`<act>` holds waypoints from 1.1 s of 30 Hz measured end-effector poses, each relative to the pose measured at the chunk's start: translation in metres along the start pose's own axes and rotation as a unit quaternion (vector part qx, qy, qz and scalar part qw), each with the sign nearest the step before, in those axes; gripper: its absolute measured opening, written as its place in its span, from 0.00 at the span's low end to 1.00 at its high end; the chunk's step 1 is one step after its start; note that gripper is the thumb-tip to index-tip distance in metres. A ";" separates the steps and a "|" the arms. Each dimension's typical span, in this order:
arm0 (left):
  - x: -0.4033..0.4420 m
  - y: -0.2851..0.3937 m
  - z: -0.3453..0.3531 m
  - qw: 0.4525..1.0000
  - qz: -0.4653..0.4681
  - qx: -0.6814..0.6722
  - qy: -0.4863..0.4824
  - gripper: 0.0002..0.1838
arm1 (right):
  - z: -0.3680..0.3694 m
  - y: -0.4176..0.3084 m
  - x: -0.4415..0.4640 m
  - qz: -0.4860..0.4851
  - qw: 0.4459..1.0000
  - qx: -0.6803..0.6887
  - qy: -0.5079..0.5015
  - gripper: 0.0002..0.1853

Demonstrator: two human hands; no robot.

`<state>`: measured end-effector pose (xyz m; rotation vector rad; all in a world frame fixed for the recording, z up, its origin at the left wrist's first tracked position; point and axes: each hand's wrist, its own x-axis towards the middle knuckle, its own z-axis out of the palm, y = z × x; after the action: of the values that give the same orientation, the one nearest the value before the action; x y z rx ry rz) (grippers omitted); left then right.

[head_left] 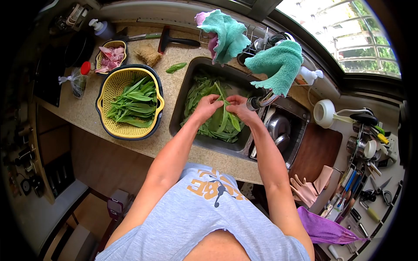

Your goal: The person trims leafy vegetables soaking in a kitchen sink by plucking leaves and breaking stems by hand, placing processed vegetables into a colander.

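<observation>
My left grip (208,105) + right grip (240,107) pinch a leafy stem (224,116) | yellow basket (114,87) — leaf pile (136,102) in | sink (176,119) — many loose leaves (195,98) left

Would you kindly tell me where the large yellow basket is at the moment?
In the head view, the large yellow basket stands on the counter left of the sink, with a smaller yellow basket just behind it.

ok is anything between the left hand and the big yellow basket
Nothing tall visible: between the left hand and the basket lie only low greens, the sink edge and a counter strip. The loose leaf lies farther back.
</observation>
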<state>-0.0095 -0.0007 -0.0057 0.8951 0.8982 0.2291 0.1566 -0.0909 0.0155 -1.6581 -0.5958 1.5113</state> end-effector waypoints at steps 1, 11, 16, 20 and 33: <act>-0.008 0.005 0.003 0.983 0.080 0.154 0.068 0.18 | -0.001 -0.001 -0.001 0.013 1.000 0.007 0.010 0.22; -0.017 0.010 0.015 0.999 0.041 0.005 0.031 0.12 | -0.001 -0.008 -0.003 0.000 0.999 0.046 0.008 0.23; -0.017 0.016 0.009 1.000 0.002 -0.020 -0.008 0.10 | -0.006 -0.004 -0.004 -0.026 0.997 0.060 -0.036 0.23; -0.010 0.011 0.000 0.999 0.006 0.033 -0.036 0.09 | -0.009 -0.011 -0.008 -0.010 0.998 0.042 -0.039 0.23; -0.011 0.009 0.019 0.926 0.201 0.311 0.073 0.12 | 0.002 -0.017 -0.009 -0.047 0.983 -0.159 0.072 0.17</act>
<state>-0.0006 -0.0114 0.0135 1.6783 0.9328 0.3755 0.1562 -0.0874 0.0343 -1.9330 -0.8581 1.2635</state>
